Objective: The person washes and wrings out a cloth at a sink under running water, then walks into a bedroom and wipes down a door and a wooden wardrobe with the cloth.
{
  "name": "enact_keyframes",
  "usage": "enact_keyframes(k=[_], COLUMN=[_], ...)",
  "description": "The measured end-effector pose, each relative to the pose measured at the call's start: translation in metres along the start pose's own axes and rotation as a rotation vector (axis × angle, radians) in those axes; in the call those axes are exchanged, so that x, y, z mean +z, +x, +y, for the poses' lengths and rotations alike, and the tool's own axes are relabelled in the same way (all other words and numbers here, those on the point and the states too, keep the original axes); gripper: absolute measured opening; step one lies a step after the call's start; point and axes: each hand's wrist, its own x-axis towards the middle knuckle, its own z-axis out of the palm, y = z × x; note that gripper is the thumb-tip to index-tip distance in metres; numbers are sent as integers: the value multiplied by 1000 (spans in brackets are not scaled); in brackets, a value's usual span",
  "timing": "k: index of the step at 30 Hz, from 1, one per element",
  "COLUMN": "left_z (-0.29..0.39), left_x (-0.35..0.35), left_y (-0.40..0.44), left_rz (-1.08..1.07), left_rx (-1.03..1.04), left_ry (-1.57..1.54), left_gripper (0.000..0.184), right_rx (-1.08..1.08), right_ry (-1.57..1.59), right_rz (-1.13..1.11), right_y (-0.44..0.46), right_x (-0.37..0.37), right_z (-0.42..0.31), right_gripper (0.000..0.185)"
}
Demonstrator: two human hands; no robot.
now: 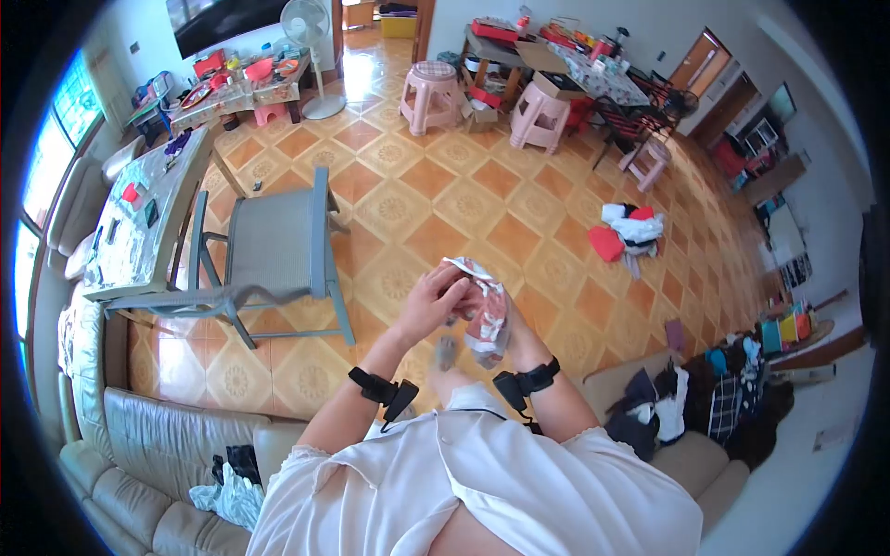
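Note:
A bunched piece of red-and-white patterned cloth (489, 320) is held up in front of my body, above the tiled floor. On its left side, my left hand (434, 301) pinches the cloth near its upper edge, fingers bent. My right hand (521, 341) supports it from the right and is partly covered by the folds. What kind of garment or cloth it is cannot be made out. A black strap with a small device sits on each of my wrists.
A pile of clothes (632, 232) lies on the floor ahead to the right. More clothes (669, 403) are heaped on the right sofa. A grey armchair (273, 241) stands left beside a glass-topped table (153, 208). Behind me on the left is a leather sofa (181, 422).

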Motion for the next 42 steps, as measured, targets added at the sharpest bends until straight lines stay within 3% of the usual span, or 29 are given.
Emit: enact_keyframes(k=[1,2,4,5,7,8,9,10,12,14,16,18,20,22,23,24,26,28,30,32,34,35,37,38,39,40,41,42], left_z=[-12,-24,-47,-64,-102,-115,-122,-129,-138,-147,-147,-146,-167,-203,-224,-248,-302,-291,-325,-361,-387,-405,-431,-447,-438,-410,-403,-415], left_x=[-11,-19,-37,-45,-67,-84,-94,-103,-130,-159,-188,-223,-252,-286,-311,-329,-365,-392,-417,-440,-453,-464,-477,-486,-503,-515,-530,-543], left_y=[27,52,109,140,213,258,287,310,359,401,438,476,517,565,587,611,668,718,777,842,886,905,945,970,998,1016,1044,1070], left_rz=[-12,6,128,143,278,308,320,326,347,383,457,442,491,419,356,364,100,174,-22,-12,-1,-77,-18,50,49,107,166,169], left_rx=[-79,-86,-139,-145,31,29,-3,-37,-8,-112,-144,-308,-311,-329,-508,-494,-167,104,-124,-162,-27,-28,47,86,92,-74,-244,-242], left_ry=[-74,-76,-309,-295,35,58,25,-17,33,-259,-317,-509,-493,-758,-880,-882,-1117,-883,-1342,-1434,-1474,-1410,-1220,-964,-955,-979,-1001,-996], left_gripper=[37,37,42,42,51,51,53,54,55,59,53,54,52,64,62,62,53,42,53,44,53,56,59,58,58,58,57,57], right_rx=[71,90,12,-10,30,55,30,52,98,111,51,72,315,317,300,277,233,175,133,103,71,59,22,-5,-270,-536,-368,-370], right_ry=[5,3,-348,-302,-321,-353,-359,-339,-364,-460,-724,-606,45,19,-4,-27,-75,-114,-128,-89,-16,26,108,138,-497,-1131,-641,-637], right_rz=[222,215,287,306,243,192,-20,-22,276,210,210,54,219,185,169,149,111,77,63,67,98,122,181,203,115,18,77,71], right_y=[27,50,100,132,197,236,263,286,341,401,468,525,574,625,652,681,746,820,887,950,1000,1023,1074,1100,1128,1149,1186,1210], right_x=[-1,-9,-31,-44,-82,-100,-106,-111,-113,-133,-154,-145,-119,-131,-144,-159,-189,-207,-217,-221,-225,-228,-239,-246,-264,-283,-329,-326], right_z=[-17,-29,-55,-68,-95,-117,-135,-144,-175,-204,-221,-247,-263,-275,-278,-279,-280,-287,-301,-320,-339,-348,-366,-375,-389,-397,-393,-410], right_gripper=[41,41,37,34,34,35,38,38,40,37,30,26,24,24,24,24,25,26,26,27,28,29,29,30,28,28,28,28])
